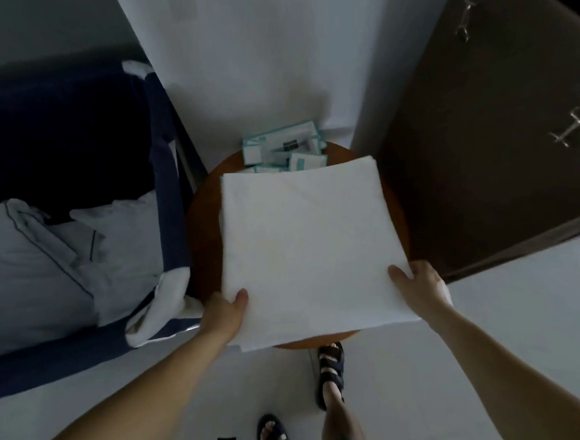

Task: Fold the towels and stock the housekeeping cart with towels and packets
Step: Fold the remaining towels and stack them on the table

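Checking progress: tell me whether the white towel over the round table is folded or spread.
Folded: the towel is a compact square with layered near edges, gripped by left hand and right hand.

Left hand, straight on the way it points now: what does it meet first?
The left hand grips the white towel at its near edge, so the towel itself comes first. Beyond it, probably the packets at the far side of the round table, though depth is unclear.

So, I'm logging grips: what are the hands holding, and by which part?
The folded white towel, by its two near corners: the left hand grips the near-left corner, the right hand the near-right.
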`<action>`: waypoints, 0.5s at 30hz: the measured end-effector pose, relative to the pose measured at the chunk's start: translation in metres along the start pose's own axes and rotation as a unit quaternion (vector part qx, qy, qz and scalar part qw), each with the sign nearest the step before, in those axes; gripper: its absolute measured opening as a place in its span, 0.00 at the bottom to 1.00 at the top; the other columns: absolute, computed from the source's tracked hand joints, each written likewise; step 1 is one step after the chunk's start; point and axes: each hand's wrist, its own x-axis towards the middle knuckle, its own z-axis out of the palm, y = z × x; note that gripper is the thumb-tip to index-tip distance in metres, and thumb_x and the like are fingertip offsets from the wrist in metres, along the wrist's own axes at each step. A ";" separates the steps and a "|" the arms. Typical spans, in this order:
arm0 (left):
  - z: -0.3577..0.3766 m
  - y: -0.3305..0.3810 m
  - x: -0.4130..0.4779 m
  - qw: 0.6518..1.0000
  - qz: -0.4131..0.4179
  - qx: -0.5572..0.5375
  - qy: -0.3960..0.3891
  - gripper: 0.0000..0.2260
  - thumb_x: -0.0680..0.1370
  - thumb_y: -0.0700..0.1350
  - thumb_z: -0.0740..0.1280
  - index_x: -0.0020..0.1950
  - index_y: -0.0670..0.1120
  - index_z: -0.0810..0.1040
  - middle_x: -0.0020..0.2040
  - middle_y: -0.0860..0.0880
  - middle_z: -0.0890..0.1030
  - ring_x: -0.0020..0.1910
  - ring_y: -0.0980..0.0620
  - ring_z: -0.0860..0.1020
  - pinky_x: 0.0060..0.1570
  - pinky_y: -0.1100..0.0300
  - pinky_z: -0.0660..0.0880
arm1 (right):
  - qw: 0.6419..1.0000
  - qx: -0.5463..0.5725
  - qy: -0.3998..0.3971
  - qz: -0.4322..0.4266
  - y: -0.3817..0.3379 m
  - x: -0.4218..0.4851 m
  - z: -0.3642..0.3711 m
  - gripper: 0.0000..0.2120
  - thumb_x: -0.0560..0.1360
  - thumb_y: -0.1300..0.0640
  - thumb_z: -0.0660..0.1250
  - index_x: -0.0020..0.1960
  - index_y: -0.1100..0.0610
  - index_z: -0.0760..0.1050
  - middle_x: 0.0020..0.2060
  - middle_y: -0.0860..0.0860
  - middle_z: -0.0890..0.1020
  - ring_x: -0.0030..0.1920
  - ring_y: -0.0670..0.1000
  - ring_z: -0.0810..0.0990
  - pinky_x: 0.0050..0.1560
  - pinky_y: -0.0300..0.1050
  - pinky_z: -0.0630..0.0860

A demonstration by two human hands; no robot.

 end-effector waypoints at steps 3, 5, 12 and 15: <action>-0.004 -0.008 -0.008 1.000 0.005 -0.003 -0.001 0.30 0.79 0.60 0.63 0.68 0.37 0.70 0.63 0.39 0.77 0.51 0.43 0.75 0.48 0.57 0.70 | 0.999 0.034 0.005 0.020 0.008 -0.014 0.001 0.26 0.74 0.37 0.65 0.61 0.55 0.69 0.55 0.55 0.78 0.52 0.59 0.78 0.52 0.55 0.77; -0.008 -0.008 -0.010 1.000 0.011 0.003 -0.001 0.32 0.78 0.62 0.63 0.68 0.36 0.70 0.63 0.39 0.77 0.54 0.41 0.76 0.48 0.56 0.70 | 0.999 0.033 0.009 0.024 0.008 -0.017 -0.001 0.27 0.74 0.36 0.65 0.61 0.55 0.69 0.55 0.54 0.78 0.52 0.59 0.78 0.52 0.54 0.77; -0.016 -0.005 -0.008 0.993 -0.017 -0.106 -0.056 0.30 0.73 0.61 0.71 0.66 0.42 0.75 0.59 0.44 0.80 0.52 0.44 0.79 0.52 0.52 0.76 | 0.997 0.039 -0.046 0.042 0.001 -0.009 0.003 0.33 0.71 0.34 0.67 0.64 0.58 0.71 0.53 0.54 0.77 0.52 0.58 0.77 0.50 0.52 0.75; -0.021 0.000 -0.004 0.983 -0.031 -0.154 -0.093 0.28 0.72 0.58 0.74 0.66 0.43 0.75 0.56 0.46 0.81 0.52 0.45 0.80 0.52 0.51 0.78 | 0.993 0.071 -0.049 0.078 -0.010 -0.004 0.003 0.38 0.67 0.33 0.71 0.65 0.58 0.69 0.52 0.53 0.76 0.51 0.57 0.76 0.48 0.51 0.75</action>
